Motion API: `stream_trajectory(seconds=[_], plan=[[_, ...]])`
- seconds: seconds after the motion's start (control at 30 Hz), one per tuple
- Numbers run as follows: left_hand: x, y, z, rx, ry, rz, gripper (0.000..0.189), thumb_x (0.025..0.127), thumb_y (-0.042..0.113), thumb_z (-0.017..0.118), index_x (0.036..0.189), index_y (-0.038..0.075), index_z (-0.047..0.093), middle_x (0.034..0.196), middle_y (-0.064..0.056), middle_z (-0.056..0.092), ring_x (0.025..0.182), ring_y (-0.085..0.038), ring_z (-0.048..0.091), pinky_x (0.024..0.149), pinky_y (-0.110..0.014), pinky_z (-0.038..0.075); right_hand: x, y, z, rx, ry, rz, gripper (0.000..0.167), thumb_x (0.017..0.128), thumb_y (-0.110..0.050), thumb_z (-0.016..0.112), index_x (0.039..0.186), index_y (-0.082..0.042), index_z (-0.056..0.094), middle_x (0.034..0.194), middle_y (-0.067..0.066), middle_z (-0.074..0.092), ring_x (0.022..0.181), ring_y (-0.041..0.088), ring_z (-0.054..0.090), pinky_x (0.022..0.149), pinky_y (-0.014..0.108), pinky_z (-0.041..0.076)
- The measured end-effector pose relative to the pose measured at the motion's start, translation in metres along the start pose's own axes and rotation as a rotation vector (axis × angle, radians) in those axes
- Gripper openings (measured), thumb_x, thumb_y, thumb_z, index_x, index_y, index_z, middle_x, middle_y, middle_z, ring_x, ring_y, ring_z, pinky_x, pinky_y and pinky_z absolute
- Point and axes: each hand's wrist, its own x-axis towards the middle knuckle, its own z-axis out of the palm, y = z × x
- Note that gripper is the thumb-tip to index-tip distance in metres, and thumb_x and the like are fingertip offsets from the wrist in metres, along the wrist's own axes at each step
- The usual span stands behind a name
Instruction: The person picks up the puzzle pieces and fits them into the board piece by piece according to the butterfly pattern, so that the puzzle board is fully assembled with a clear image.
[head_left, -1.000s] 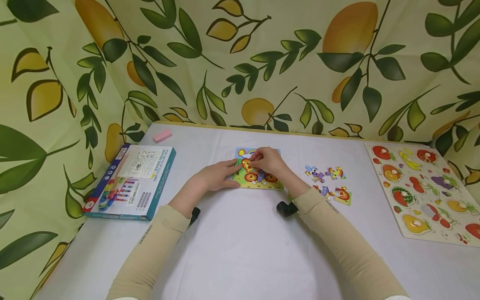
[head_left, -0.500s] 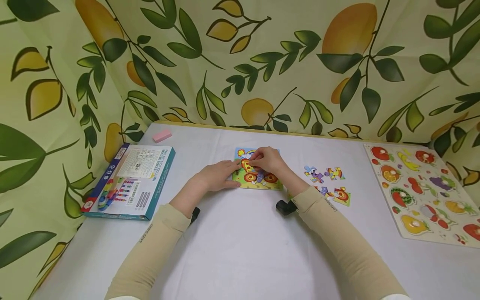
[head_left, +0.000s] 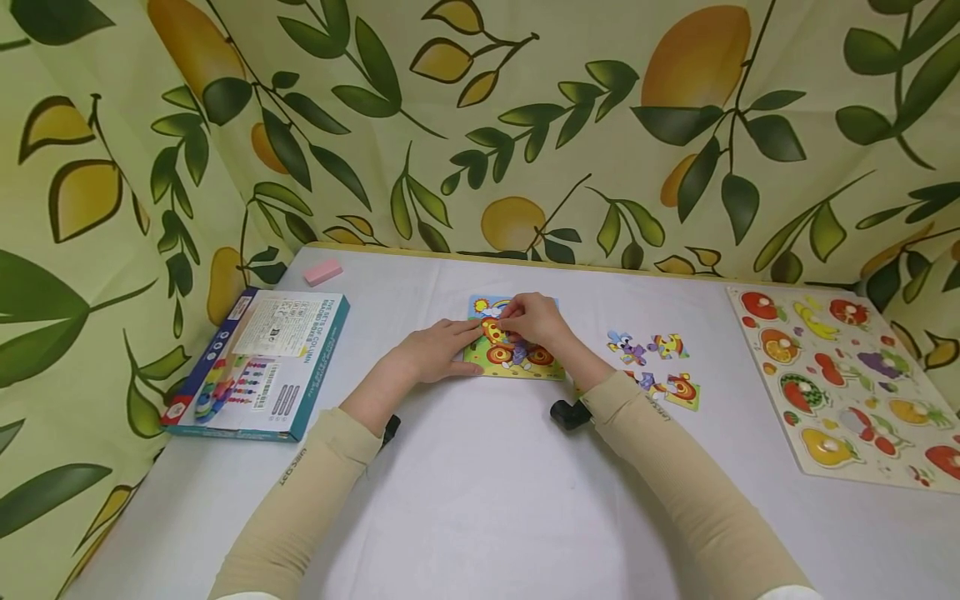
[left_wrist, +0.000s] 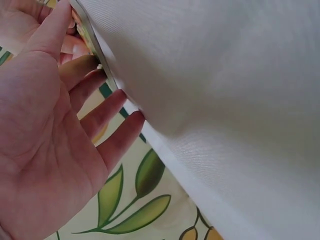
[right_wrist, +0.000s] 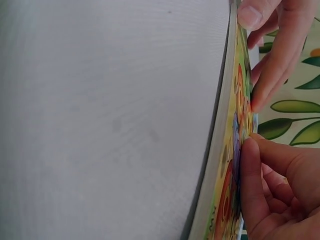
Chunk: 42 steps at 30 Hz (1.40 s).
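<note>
Your colourful square jigsaw puzzle [head_left: 519, 372] lies on the white cloth-covered table [head_left: 465, 500]. Left of it you have the teal-and-white rectangular cardboard box [head_left: 255, 367]; left and farther back, the pink oblong block [head_left: 323, 272]. To its right lie the multicoloured loose jigsaw pieces [head_left: 681, 389]; farther right, the cream rectangular fruit board [head_left: 881, 467].

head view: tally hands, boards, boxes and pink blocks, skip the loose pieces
Hands: 2, left hand and right hand
Boards: 2, puzzle board and fruit board
Box: 1
Pink block: 1
Total: 6
</note>
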Motion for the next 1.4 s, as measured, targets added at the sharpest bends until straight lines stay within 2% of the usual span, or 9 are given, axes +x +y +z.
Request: stream_trajectory(seconds=[0.33, 0.53, 0.63, 0.8, 1.0, 1.17, 1.4], plan=[[0.001, 0.002, -0.002, 0.029, -0.010, 0.002, 0.076, 0.095, 0.056, 0.052, 0.156, 0.018, 0.026, 0.161, -0.002, 0.023, 0.143, -0.028, 0.027, 0.107, -0.049, 0.037, -0.001, 0.004, -0.002, 0.023, -0.014, -0.017, 0.018, 0.092, -0.019, 0.070, 0.098, -0.003, 0.065, 0.082, 0.007, 0.063, 0.063, 0.013, 0.063, 0.059, 0.021, 0.052], [0.001, 0.003, -0.002, 0.008, -0.005, 0.000, 0.076, 0.095, 0.056, 0.053, 0.155, 0.018, 0.027, 0.160, -0.003, 0.023, 0.143, -0.029, 0.027, 0.107, -0.050, 0.036, -0.010, 0.008, -0.025, 0.083, -0.020, -0.037, 0.020, 0.093, -0.023, 0.068, 0.104, -0.006, 0.066, 0.090, 0.010, 0.065, 0.072, 0.019, 0.066, 0.067, 0.027, 0.055], [0.002, 0.003, -0.001, 0.004, 0.004, 0.004, 0.076, 0.095, 0.055, 0.054, 0.155, 0.017, 0.028, 0.160, -0.003, 0.023, 0.143, -0.029, 0.028, 0.107, -0.051, 0.036, -0.018, 0.016, -0.047, 0.000, -0.031, -0.061, 0.021, 0.094, -0.025, 0.066, 0.106, -0.008, 0.067, 0.094, 0.010, 0.065, 0.076, 0.022, 0.064, 0.067, 0.028, 0.053], [0.002, 0.003, 0.001, 0.007, 0.015, 0.003, 0.076, 0.094, 0.055, 0.055, 0.155, 0.017, 0.029, 0.160, -0.002, 0.024, 0.143, -0.028, 0.028, 0.108, -0.050, 0.036, -0.038, 0.040, -0.089, -0.186, -0.108, -0.108, 0.029, 0.095, -0.025, 0.065, 0.116, -0.006, 0.065, 0.107, 0.011, 0.064, 0.089, 0.027, 0.061, 0.071, 0.032, 0.050], [0.002, 0.002, 0.001, -0.015, 0.022, -0.004, 0.077, 0.093, 0.054, 0.057, 0.155, 0.016, 0.030, 0.160, -0.003, 0.025, 0.143, -0.028, 0.027, 0.109, -0.049, 0.033, -0.061, 0.073, -0.126, -0.370, -0.119, -0.048, 0.038, 0.091, -0.027, 0.069, 0.119, -0.003, 0.063, 0.113, 0.015, 0.062, 0.095, 0.029, 0.054, 0.078, 0.042, 0.048], [0.001, 0.003, 0.000, -0.037, 0.017, -0.010, 0.077, 0.093, 0.053, 0.059, 0.154, 0.016, 0.031, 0.160, -0.004, 0.026, 0.143, -0.029, 0.027, 0.109, -0.050, 0.033, -0.070, 0.090, -0.138, -0.412, -0.132, -0.013, 0.046, 0.086, -0.031, 0.075, 0.117, 0.000, 0.062, 0.110, 0.015, 0.061, 0.097, 0.031, 0.051, 0.084, 0.047, 0.046], [0.001, 0.004, 0.000, -0.046, 0.023, -0.001, 0.076, 0.093, 0.052, 0.059, 0.154, 0.016, 0.032, 0.159, -0.003, 0.027, 0.143, -0.029, 0.028, 0.110, -0.049, 0.032, -0.066, 0.099, -0.134, -0.382, -0.115, 0.011, 0.046, 0.084, -0.029, 0.077, 0.115, 0.001, 0.059, 0.106, 0.015, 0.059, 0.097, 0.031, 0.050, 0.085, 0.045, 0.046]])
